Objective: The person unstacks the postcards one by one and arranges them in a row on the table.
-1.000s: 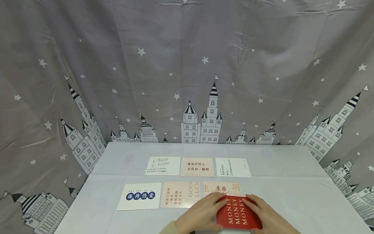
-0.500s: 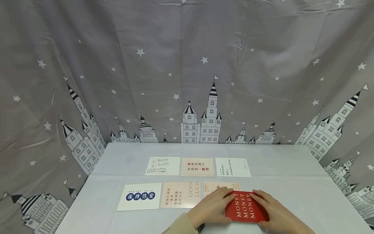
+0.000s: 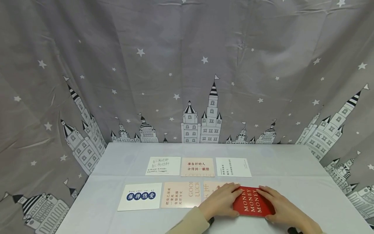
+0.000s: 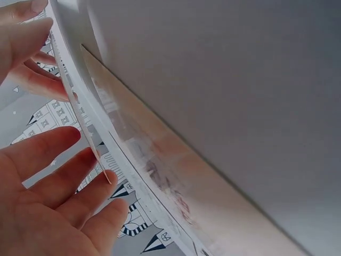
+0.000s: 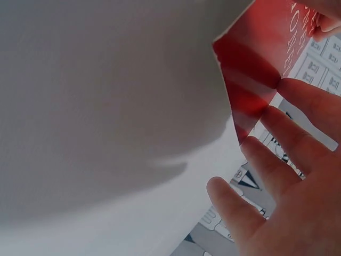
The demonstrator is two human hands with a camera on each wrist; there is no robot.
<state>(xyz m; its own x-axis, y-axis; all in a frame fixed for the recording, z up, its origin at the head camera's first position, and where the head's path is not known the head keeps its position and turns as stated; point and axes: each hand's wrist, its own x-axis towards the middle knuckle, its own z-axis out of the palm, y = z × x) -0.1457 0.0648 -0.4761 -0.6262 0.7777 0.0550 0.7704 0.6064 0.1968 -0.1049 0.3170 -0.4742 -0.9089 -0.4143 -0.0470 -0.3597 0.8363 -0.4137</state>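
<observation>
A red card [image 3: 252,202] printed with MONEY in three lines is held between both hands at the front right of the table, close over the white surface. My left hand [image 3: 220,202] grips its left side, thumb at the near corner and fingers along the far edge. On the opposite side my right hand [image 3: 281,206] holds it the same way. In the right wrist view, fingertips touch the red card [image 5: 253,64] at its edge. Seen nearly edge-on in the left wrist view, the card passes by the left fingers [image 4: 74,208]. A peach card [image 3: 209,188] is partly hidden behind the left hand.
On the white table [image 3: 96,214], a back row has a handwritten white card [image 3: 162,166], a peach card [image 3: 197,167] and a white card [image 3: 233,167]. In front lie a blue-print white card [image 3: 140,197] and a peach card [image 3: 181,195]. A grey curtain [image 3: 163,65] hangs behind.
Both hands have carried the red card to the right and slightly away from the front edge, to beside the front row's peach card. The cards on the table have stayed put.
</observation>
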